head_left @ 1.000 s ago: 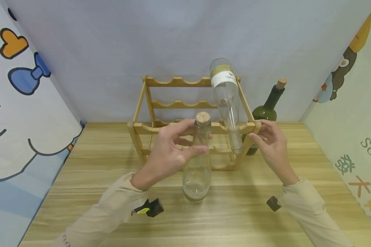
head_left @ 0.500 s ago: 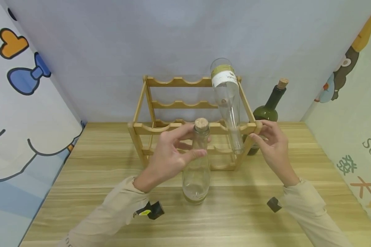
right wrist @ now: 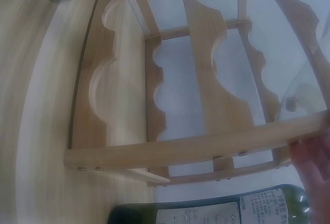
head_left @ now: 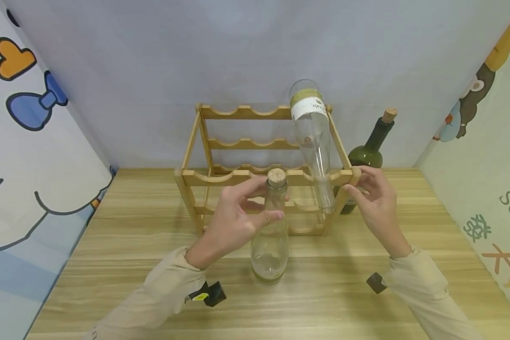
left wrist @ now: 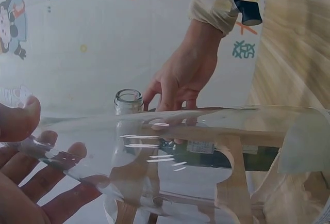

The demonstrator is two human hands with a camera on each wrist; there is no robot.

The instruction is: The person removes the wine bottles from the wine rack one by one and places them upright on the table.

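One clear bottle point(head_left: 269, 245) has, beyond the left hand point(head_left: 239, 215), a wooden rack point(head_left: 200, 178) bearing a tilted bottle point(head_left: 313, 134), a green bottle point(head_left: 367, 155) past the right hand point(head_left: 376, 198); left fingers curl round the first bottle's neck, right ones pinch the rack's corner, tabletop point(head_left: 127, 212) stretching leftward to a printed panel point(head_left: 46, 156).

Left hand point(head_left: 235, 215) gripping, thumb extended; right hand point(head_left: 375, 199) pinching; sleeved forearms point(head_left: 159, 288) angled inward

Before you, the rack point(head_left: 245, 144) stands on the table point(head_left: 144, 212). The first bottle point(head_left: 271, 243) is in front of it, in your left hand point(head_left: 233, 217). The second bottle point(head_left: 310, 127) lies on its top, at right; the third bottle point(head_left: 365, 155) stands to its right.
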